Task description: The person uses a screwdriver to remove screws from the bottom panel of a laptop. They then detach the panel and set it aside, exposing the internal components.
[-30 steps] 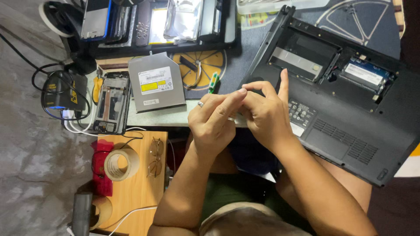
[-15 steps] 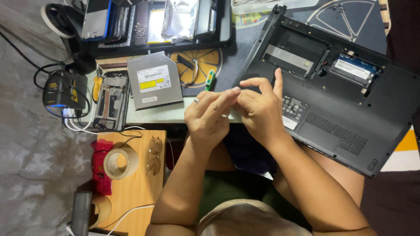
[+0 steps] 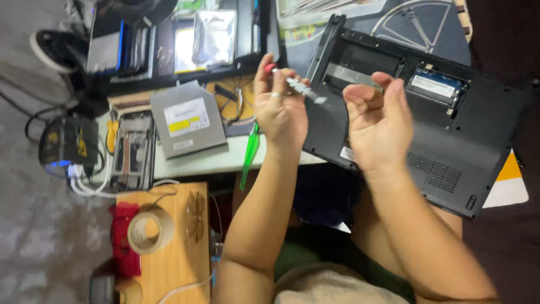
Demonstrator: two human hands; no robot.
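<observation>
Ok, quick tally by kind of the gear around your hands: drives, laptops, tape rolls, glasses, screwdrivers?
Silver optical drive: 1
Open black laptop, underside up: 1
Tape roll: 1
Pair of glasses: 1
Green-handled screwdriver: 1
Small red-tipped tool in the left hand: 1
Total: 6
The right hand is open and holds nothing.

left hand: raised, grip closed | right hand: raised, fingers loosely curled, empty

One laptop, one optical drive, one tape roll, two hands.
</observation>
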